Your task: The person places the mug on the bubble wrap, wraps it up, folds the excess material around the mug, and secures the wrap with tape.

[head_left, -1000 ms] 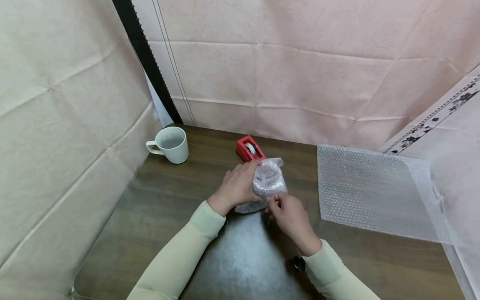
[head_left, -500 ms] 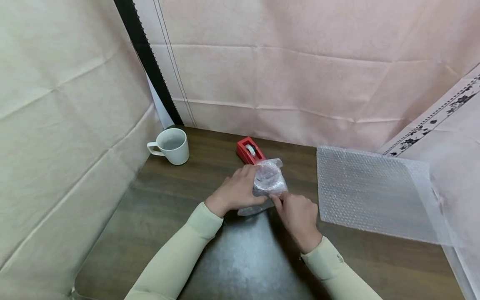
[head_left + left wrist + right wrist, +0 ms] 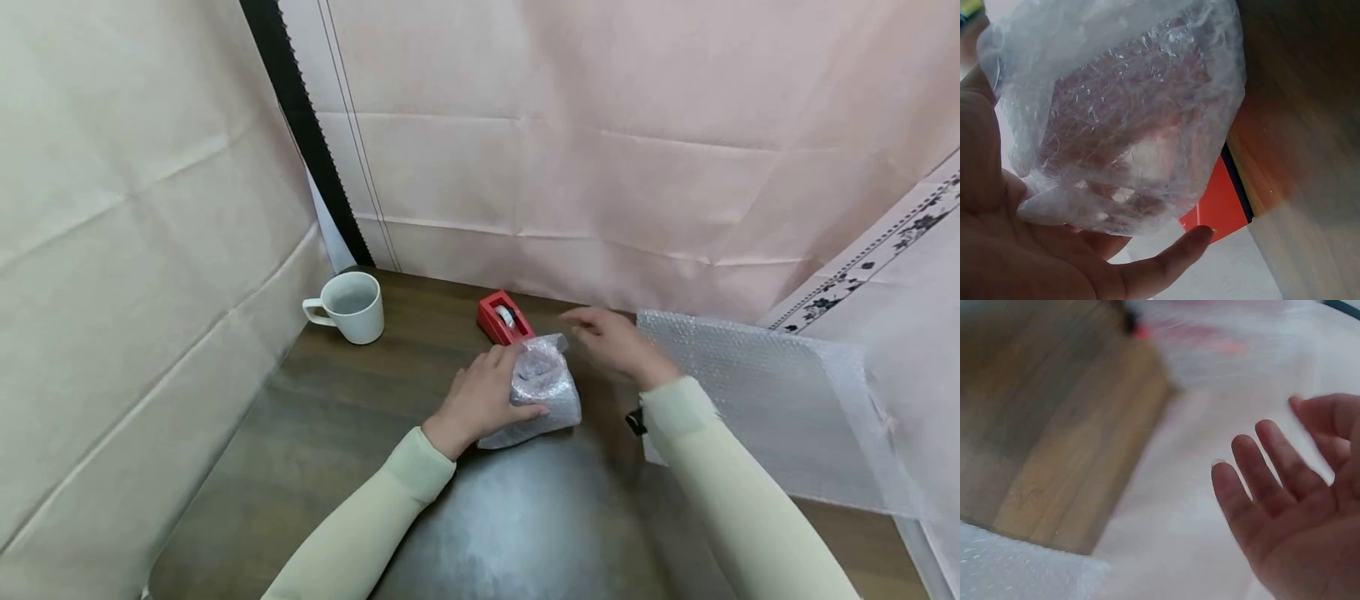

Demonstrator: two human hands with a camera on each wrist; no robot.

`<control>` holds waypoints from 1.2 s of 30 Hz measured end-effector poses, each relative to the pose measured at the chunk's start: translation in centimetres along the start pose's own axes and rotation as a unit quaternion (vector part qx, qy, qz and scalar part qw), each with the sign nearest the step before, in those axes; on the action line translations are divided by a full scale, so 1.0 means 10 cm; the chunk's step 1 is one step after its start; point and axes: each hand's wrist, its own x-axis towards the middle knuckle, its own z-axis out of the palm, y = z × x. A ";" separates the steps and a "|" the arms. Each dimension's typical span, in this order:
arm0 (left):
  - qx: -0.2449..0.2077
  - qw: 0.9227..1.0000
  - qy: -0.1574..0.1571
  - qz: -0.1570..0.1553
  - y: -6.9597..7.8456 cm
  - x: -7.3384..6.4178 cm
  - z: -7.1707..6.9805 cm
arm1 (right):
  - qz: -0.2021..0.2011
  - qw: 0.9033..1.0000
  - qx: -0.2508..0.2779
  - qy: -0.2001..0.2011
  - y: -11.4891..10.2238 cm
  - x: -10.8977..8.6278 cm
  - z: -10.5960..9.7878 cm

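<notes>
A bundle wrapped in clear bubble wrap (image 3: 553,400) sits on the wooden table; what is inside cannot be made out. My left hand (image 3: 480,396) holds it from the left side, thumb in front and fingers toward the back. In the left wrist view, the thumb and fingers of that hand (image 3: 1041,250) curve round the bubble-wrapped bundle (image 3: 1129,106). Off to the right and behind the bundle, my right hand (image 3: 618,346) is in the air. Its fingers are relaxed and hold nothing in the right wrist view, where the palm (image 3: 1297,550) shows.
Right behind the bundle stands a red tape dispenser (image 3: 495,317) with a roll in it. A white mug (image 3: 356,308) is at the back left. On the right lies a flat bubble wrap sheet (image 3: 772,417), partly under the right forearm. Cloth walls (image 3: 600,192) enclose the table (image 3: 300,467).
My right hand has left the front of the bundle and moved up and to the right, away from it. My left hand stays on the bundle. The head view has tilted slightly upward.
</notes>
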 end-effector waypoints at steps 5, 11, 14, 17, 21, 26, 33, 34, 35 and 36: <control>-0.020 1.000 -0.016 0.010 0.04 -0.07 0.05 | 0.013 0.991 0.009 -0.132 0.23 0.38 0.17; -0.021 0.999 -0.038 0.022 0.06 -0.07 -0.05 | 0.052 0.988 0.049 -0.137 0.34 0.38 0.22; -0.030 0.998 -0.054 0.023 0.02 -0.06 -0.16 | 0.063 0.985 0.070 -0.142 0.32 0.37 0.25; -0.042 0.997 -0.069 0.020 -0.05 -0.08 -0.27 | 0.057 0.981 0.095 -0.158 0.26 0.40 0.31; -0.042 0.995 -0.084 0.017 -0.20 -0.11 -0.40 | 0.037 0.978 0.100 -0.181 0.16 0.51 0.41; -0.046 0.994 -0.092 0.028 -0.36 -0.14 -0.50 | 0.008 0.986 -0.014 -0.168 0.00 0.63 0.56; -0.084 0.991 -0.094 0.043 -0.49 -0.17 -0.59 | -0.047 0.991 -0.113 -0.063 -0.18 0.76 0.76; -0.089 0.990 -0.097 0.043 -0.50 -0.18 -0.60 | -0.046 0.991 -0.116 -0.049 -0.19 0.78 0.78; -0.094 0.990 -0.099 0.045 -0.52 -0.19 -0.61 | -0.043 0.992 -0.117 -0.037 -0.20 0.81 0.80; -0.100 0.989 -0.100 0.048 -0.53 -0.21 -0.62 | -0.041 0.991 -0.121 -0.025 -0.21 0.83 0.81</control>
